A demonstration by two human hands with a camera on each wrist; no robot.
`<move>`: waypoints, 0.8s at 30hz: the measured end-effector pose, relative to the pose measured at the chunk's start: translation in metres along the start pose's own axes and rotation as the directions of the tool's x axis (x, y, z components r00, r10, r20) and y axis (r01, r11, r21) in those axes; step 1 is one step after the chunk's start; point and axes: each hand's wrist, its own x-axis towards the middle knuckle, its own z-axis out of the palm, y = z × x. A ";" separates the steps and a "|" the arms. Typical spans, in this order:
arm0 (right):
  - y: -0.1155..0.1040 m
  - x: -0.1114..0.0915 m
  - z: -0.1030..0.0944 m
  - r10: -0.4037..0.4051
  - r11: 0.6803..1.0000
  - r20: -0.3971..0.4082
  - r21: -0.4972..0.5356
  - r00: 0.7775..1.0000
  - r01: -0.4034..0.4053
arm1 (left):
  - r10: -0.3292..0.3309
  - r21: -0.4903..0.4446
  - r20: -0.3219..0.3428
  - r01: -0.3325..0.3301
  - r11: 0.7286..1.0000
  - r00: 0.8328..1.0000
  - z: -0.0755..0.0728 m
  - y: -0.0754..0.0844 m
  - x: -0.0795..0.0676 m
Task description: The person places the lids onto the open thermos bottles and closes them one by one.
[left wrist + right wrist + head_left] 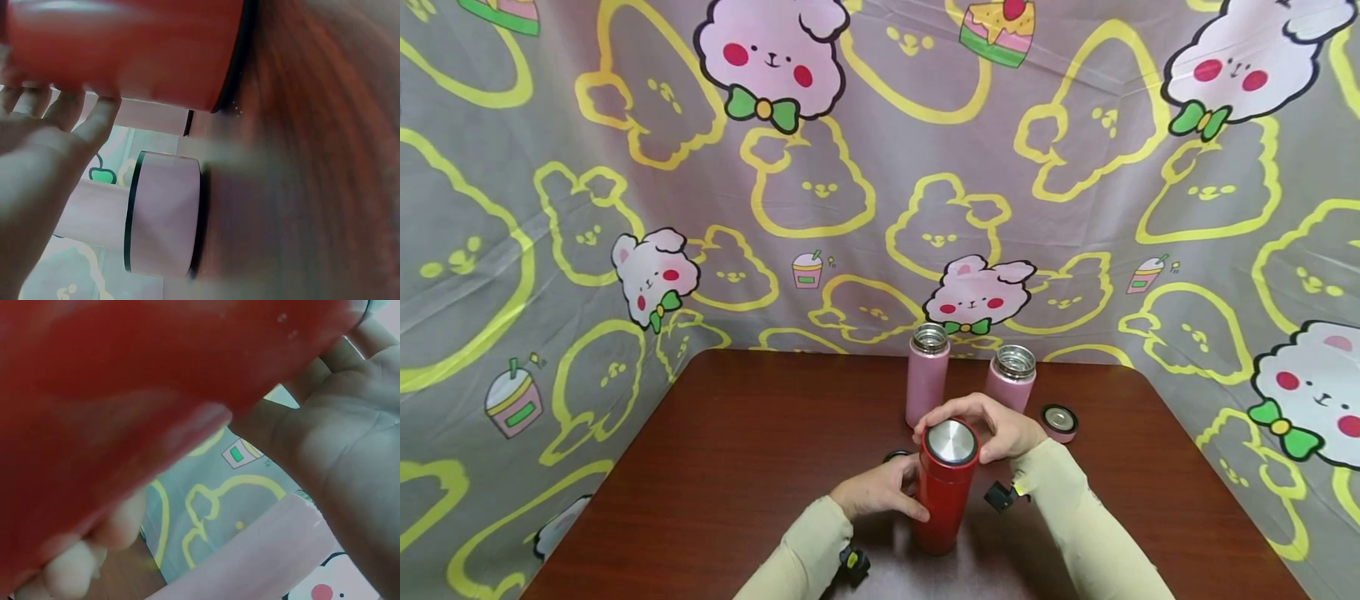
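A red thermos [946, 508] with a silver-topped lid [952, 441] stands upright on the table, tilted slightly in the head view. My left hand [876, 490] grips its body from the left, with the thumb across the near side. Around the lid at the top curl the fingers and thumb of my right hand [1000, 427]. In the left wrist view the thermos's dark base [236, 56] is close over the wood. Just behind my left hand lies a pink lid [165, 212], mostly hidden in the head view.
Two uncapped pink thermoses [927, 379] stand behind the red one, the right-hand pink thermos [1011, 390] partly covered by my right hand. Another pink lid [1060, 423] lies to the right. A cartoon-print cloth [850, 250] encloses the brown table [737, 450] at the back and sides.
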 end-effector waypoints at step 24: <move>-0.010 -0.011 0.027 -0.019 0.986 -0.233 -0.164 0.972 -0.020 | 0.074 0.066 -0.006 -0.073 0.995 0.997 0.003 0.001 -0.003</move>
